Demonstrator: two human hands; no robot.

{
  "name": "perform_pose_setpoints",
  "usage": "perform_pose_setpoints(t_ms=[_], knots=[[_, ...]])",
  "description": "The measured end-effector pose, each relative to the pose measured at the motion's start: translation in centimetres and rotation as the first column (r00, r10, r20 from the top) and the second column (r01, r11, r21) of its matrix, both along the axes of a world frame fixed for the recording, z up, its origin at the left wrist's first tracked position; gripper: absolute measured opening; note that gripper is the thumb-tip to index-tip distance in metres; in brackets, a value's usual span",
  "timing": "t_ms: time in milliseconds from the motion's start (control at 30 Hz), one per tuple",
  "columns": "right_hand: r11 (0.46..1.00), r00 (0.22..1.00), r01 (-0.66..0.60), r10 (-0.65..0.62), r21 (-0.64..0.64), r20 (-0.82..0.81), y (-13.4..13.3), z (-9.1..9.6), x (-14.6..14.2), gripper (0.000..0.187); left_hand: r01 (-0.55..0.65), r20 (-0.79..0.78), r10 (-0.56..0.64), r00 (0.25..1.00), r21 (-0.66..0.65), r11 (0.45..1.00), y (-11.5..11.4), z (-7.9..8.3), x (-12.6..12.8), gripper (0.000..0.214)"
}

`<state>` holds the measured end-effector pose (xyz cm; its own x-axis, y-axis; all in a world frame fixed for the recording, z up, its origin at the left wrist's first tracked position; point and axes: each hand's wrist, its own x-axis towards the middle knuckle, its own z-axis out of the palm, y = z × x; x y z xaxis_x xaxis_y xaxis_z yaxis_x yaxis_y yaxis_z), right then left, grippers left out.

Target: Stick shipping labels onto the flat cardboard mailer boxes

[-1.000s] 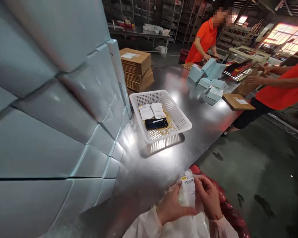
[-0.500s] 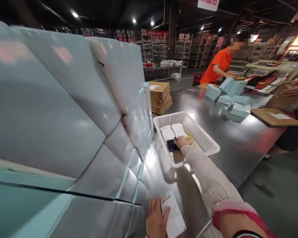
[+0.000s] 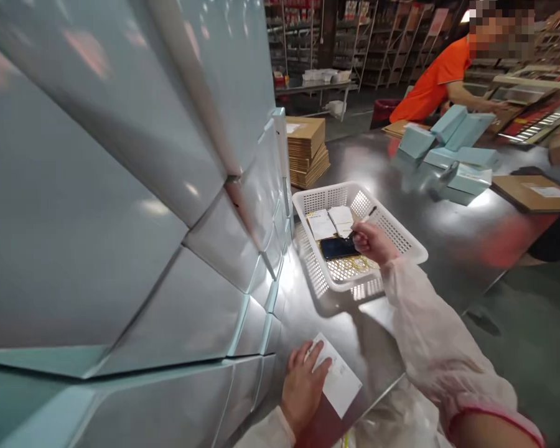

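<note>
A wall of boxes (image 3: 121, 186) blocks you along the table's (image 3: 448, 249) left edge. The basket (image 3: 401, 239) stands mid-table; bare steel beyond it, toward the loose boxes (image 3: 452, 149), leaves passage.

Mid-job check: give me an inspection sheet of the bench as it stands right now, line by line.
Surface: shiny metal table, glare patches, bare around the basket.
Job's things: white basket holding two white paper slips, a dark flat device and yellow rubber bands; white label sheet flat on the table.
Clutter: wall of pale blue boxes on the left; loose blue boxes and stacked flat cardboard farther along.
Grippers: left hand pressing the label sheet; right hand inside the basket, closed on something small, cannot tell what.
Cables: nothing seen.
Surroundings: person in orange shirt at the far end; shelving behind.
</note>
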<state>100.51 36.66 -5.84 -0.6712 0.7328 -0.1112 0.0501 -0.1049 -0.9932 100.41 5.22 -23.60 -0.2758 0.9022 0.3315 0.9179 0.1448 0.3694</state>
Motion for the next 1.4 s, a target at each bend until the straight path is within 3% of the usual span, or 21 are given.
perform_pose_setpoints(t_ms=[67,100,167,200,333,467,600,733,833,900,1033,1100,1233,1400], knots=[[0.993,0.999,-0.054,0.054,-0.109,-0.002,-3.6,0.5,3.4,0.029,-0.015,0.01,0.015,1.0,-0.036,0.999,0.4,0.1,-0.1,0.032],[0.968,0.99,-0.136,0.143,-0.209,0.017,-5.6,0.1,5.0,0.034,-0.035,0.017,0.035,0.999,-0.038,0.999,0.6,0.0,-0.3,0.033],[0.903,0.953,-0.251,0.294,-0.35,0.077,-9.4,-2.0,7.6,0.044,-0.069,0.034,0.07,0.997,-0.036,0.997,1.2,-0.1,-0.6,0.034],[0.898,0.935,-0.257,0.324,-0.356,0.142,-10.9,-3.6,8.5,0.045,-0.071,0.043,0.072,0.996,-0.037,0.997,1.4,-0.1,-0.9,0.035],[0.992,0.926,-0.034,0.078,-0.124,0.369,-13.8,-10.1,9.0,0.043,-0.018,0.072,0.02,0.997,-0.024,1.0,1.5,0.0,-1.6,0.039],[0.999,0.935,-0.018,0.028,-0.03,0.353,-14.2,-12.9,7.8,0.035,0.054,0.107,-0.051,0.993,-0.025,0.998,0.9,0.9,-1.9,0.033],[0.97,0.941,-0.108,0.03,0.218,0.336,-15.0,-14.2,7.3,0.028,0.087,0.123,-0.077,0.989,-0.075,0.993,0.7,1.6,-2.0,0.031],[0.904,0.965,-0.029,-0.086,0.426,0.248,-15.8,-15.7,7.9,0.033,0.082,0.118,-0.069,0.991,-0.109,0.991,0.7,1.8,-2.2,0.03],[0.805,0.984,-0.022,-0.087,0.593,0.154,-16.0,-16.1,8.0,0.04,0.075,0.1,-0.061,0.993,-0.136,0.988,0.7,1.8,-2.3,0.032],[0.705,0.993,-0.036,-0.057,0.708,0.107,-16.0,-16.1,7.9,0.041,0.075,0.095,-0.062,0.994,-0.137,0.988,0.6,1.7,-2.3,0.033],[0.563,0.995,-0.047,-0.042,0.825,0.085,-16.0,-15.8,7.6,0.042,0.083,0.105,-0.07,0.992,-0.123,0.989,0.6,1.6,-2.4,0.038],[0.546,0.993,-0.073,-0.038,0.835,0.111,-16.1,-15.9,7.5,0.04,0.085,0.111,-0.071,0.991,-0.125,0.989,0.5,1.5,-2.4,0.04],[0.596,0.989,-0.09,-0.038,0.798,0.14,-16.2,-16.1,7.6,0.04,0.082,0.112,-0.069,0.991,-0.122,0.989,0.5,1.5,-2.4,0.038],[0.547,0.989,-0.118,-0.009,0.829,0.147,-16.2,-16.3,7.5,0.039,0.076,0.102,-0.065,0.993,-0.11,0.991,0.5,1.5,-2.3,0.039]])
